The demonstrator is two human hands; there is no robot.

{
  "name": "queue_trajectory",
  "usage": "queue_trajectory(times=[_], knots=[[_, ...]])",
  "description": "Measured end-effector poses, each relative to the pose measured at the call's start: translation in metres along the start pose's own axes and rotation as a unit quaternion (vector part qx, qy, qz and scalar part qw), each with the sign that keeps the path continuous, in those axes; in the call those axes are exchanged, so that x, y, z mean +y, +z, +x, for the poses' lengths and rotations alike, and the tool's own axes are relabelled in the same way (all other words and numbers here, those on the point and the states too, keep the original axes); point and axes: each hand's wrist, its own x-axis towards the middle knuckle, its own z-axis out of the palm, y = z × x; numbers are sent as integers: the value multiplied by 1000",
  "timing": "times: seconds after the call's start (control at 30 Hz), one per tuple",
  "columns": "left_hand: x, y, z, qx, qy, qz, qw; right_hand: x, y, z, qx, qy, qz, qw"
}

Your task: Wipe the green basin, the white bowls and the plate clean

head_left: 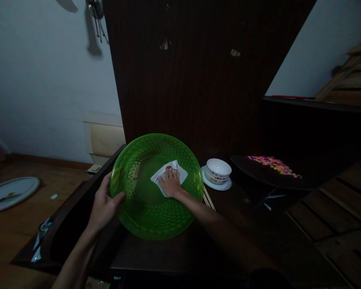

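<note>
A large green plastic basin [156,226] with a dimpled wall is tilted so that its inside faces me. My left hand [106,202] grips its left rim, thumb on the inner side and fingers behind. Inside the basin, a white cloth [183,175] lies spread against the bottom. My right hand [171,184] presses on that cloth, fingers stretched out and a little apart. Just right of the basin, a stack of white bowls [218,170] sits on a white plate [207,181]. Wooden chopsticks [209,198] lie partly hidden behind the basin's right edge.
The dark wooden table [156,259] has a tall dark panel [192,88] behind it. At right stands a dark shelf-like piece with a pink and yellow floral pattern [275,165]. A white oval lid-like object [13,192] is on the floor at left.
</note>
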Motion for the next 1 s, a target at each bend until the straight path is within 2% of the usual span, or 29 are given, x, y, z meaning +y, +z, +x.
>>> queue_trajectory(times=[0.13, 0.27, 0.43, 0.57, 0.77, 0.9, 1.0], knots=[[3, 2, -4, -6, 2, 4, 1000, -20, -4, 9, 57, 5, 10, 998], [6, 2, -8, -15, 6, -4, 1000, -39, -11, 13, 98, -19, 20, 995], [7, 2, -9, -27, 23, -11, 999, -54, -18, 14, 133, -103, 12, 986], [6, 4, -9, -21, 39, -4, 999, -60, -20, 9, 132, -181, -5, 975], [5, 4, -10, -7, 8, 3, 1000, -54, -15, -9, 86, -306, -30, 948], [-5, 3, -12, 4, -33, -7, 999, -36, -16, -23, -4, -374, -58, 926], [-15, 3, -14, 7, -58, -31, 998, -19, -19, -32, -87, -391, -85, 912]])
